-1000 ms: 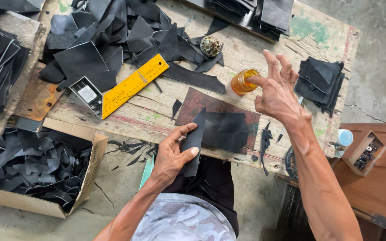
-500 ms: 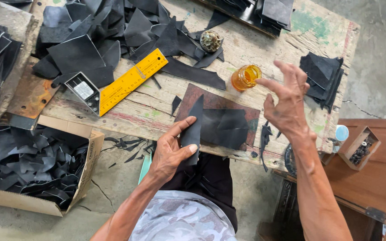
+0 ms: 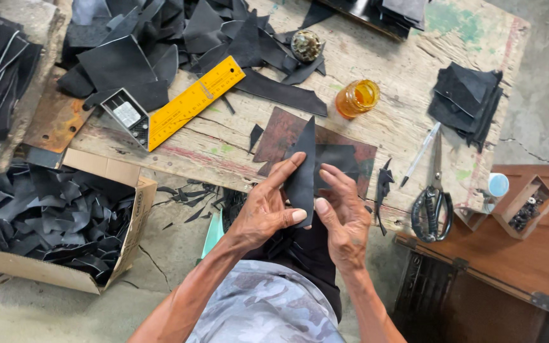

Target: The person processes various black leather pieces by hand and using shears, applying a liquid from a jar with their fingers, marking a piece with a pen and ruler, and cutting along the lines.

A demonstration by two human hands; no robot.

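Black leather piece [image 3: 302,174] pinched upright between left hand [image 3: 267,213] and right hand [image 3: 344,219] at the bench's [image 3: 389,51] near edge; press the fold evenly.

A yellow metal ruler [image 3: 195,101] lies on the worn wooden surface [image 3: 389,57] near an amber glass jar [image 3: 357,98]; black-handled scissors [image 3: 433,203] rest rightward, a cardboard box of black scraps [image 3: 52,222] below.

Pretty much everything here is black: the leather piece [image 3: 302,171] being held, the scraps in the tan cardboard box [image 3: 133,222], the little stack [image 3: 467,101] off to the side. The ruler [image 3: 193,101] is bright yellow with black markings, the jar [image 3: 357,98] is amber-orange, the cutting plate [image 3: 274,136] is rusty brown, the scissors [image 3: 432,206] have black handles, and the shirt [image 3: 265,311] is grey-blue camo.
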